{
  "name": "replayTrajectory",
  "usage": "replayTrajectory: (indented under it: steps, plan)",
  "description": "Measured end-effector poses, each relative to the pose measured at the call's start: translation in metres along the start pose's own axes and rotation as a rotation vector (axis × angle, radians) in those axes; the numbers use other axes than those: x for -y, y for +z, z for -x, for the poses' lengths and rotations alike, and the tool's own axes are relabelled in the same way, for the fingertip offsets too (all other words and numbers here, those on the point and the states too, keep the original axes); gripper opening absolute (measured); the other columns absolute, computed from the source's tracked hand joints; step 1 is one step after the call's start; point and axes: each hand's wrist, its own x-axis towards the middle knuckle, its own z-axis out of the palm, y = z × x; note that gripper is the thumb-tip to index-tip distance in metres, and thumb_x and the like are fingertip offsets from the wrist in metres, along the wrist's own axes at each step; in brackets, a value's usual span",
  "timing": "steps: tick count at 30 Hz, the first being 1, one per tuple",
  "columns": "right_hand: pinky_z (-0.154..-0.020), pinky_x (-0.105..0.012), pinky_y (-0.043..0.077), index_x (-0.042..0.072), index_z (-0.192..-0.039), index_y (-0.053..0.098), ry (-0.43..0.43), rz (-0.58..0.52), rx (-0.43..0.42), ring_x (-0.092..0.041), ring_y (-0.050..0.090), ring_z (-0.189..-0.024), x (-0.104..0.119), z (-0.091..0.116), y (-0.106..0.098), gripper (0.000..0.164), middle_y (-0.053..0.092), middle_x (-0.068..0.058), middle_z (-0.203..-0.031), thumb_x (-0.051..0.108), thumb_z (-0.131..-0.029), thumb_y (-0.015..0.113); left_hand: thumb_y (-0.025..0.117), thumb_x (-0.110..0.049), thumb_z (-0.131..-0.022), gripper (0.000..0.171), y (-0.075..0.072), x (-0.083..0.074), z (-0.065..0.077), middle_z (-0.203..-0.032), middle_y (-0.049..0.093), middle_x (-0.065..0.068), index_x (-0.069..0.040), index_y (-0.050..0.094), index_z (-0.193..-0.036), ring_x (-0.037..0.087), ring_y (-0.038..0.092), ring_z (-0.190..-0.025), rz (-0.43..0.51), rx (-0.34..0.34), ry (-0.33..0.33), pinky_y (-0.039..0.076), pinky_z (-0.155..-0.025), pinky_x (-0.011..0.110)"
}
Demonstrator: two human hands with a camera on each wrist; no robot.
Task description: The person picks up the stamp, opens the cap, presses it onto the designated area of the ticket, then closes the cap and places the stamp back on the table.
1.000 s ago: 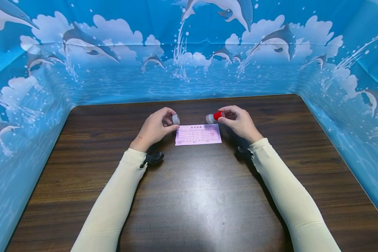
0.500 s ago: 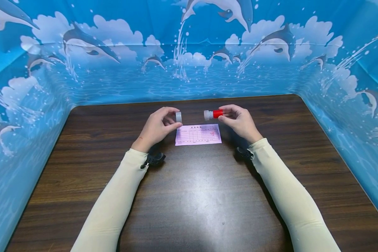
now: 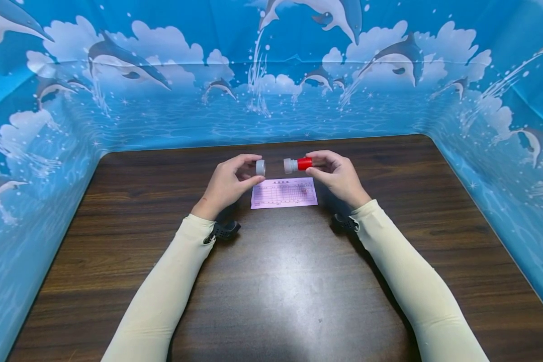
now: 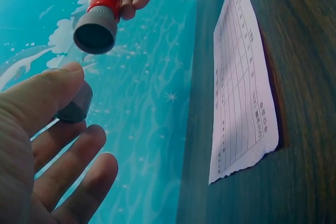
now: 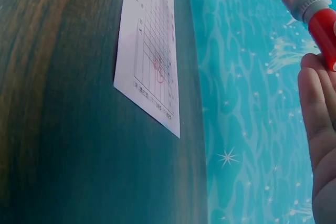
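My left hand (image 3: 228, 183) pinches a small translucent cap (image 3: 260, 167) between thumb and index finger, its other fingers spread loosely in the left wrist view. Facing it across a short gap is a self-inking stamp (image 3: 298, 165) with a red handle and a grey-white collar end. My right hand (image 3: 339, 176) grips the stamp by its red handle (image 5: 323, 30), the round end pointing left at the cap. Both things are held above the far edge of a pink printed form (image 3: 284, 193), which lies flat on the table. A red mark (image 5: 159, 69) shows on the form in the right wrist view.
The dark wood-grain table (image 3: 280, 271) ends at a far edge behind the hands. A blue curtain (image 3: 271, 115) printed with dolphins rises around its back and sides. Black wrist straps (image 3: 226, 230) sit at both cuffs.
My right hand has turned the stamp level and brought it left. My left hand has shifted slightly right with the cap, so the gap between them has narrowed.
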Motion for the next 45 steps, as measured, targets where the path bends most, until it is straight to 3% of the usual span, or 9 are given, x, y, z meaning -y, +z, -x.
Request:
replayTrajectory:
  steps: [9,18,28,39,45]
  plan:
    - [-0.094,-0.029,0.057,0.005,-0.127,0.070,-0.050,-0.018,0.004,-0.024,0.072,-0.105,0.004,0.002,0.004,0.039,0.072,-0.015,-0.122,0.004,-0.090,0.080,0.085,-0.019,-0.089,0.050,0.001,-0.008,0.000,-0.124,0.070,0.009,-0.011,0.066,-0.135,0.030,0.071,-0.101,-0.001,-0.011,0.051,0.061,-0.085,0.039]
    - [-0.092,-0.030,0.058,0.004,-0.125,0.071,-0.142,-0.008,0.009,-0.023,0.072,-0.104,0.010,0.004,0.009,0.037,0.073,-0.015,-0.119,0.002,-0.089,0.080,0.086,-0.020,-0.087,0.051,0.001,-0.017,0.001,-0.125,0.071,0.006,-0.011,0.067,-0.133,0.018,0.072,-0.098,-0.034,-0.023,0.114,0.061,-0.082,0.034]
    - [-0.090,-0.028,0.059,0.001,-0.123,0.072,-0.225,-0.030,0.012,-0.020,0.072,-0.102,0.017,0.004,0.014,0.036,0.074,-0.016,-0.116,-0.003,-0.088,0.079,0.087,-0.025,-0.086,0.052,0.001,-0.025,0.001,-0.121,0.073,0.006,-0.009,0.067,-0.132,0.017,0.072,-0.098,-0.068,-0.012,0.166,0.061,-0.080,0.033]
    - [-0.090,-0.029,0.059,0.000,-0.123,0.072,-0.251,-0.025,0.019,-0.019,0.072,-0.102,0.021,0.007,0.016,0.037,0.074,-0.015,-0.117,-0.005,-0.087,0.079,0.087,-0.026,-0.086,0.051,0.003,-0.029,0.001,-0.118,0.069,0.004,-0.010,0.068,-0.131,0.017,0.070,-0.094,-0.067,-0.013,0.220,0.060,-0.077,0.032]
    - [-0.089,-0.030,0.059,0.000,-0.123,0.072,-0.268,-0.039,0.014,-0.019,0.072,-0.101,0.022,0.007,0.017,0.038,0.073,-0.014,-0.118,-0.006,-0.086,0.080,0.087,-0.025,-0.086,0.051,0.003,-0.030,0.002,-0.117,0.069,0.003,-0.010,0.067,-0.131,0.016,0.070,-0.093,-0.071,-0.023,0.217,0.060,-0.076,0.031]
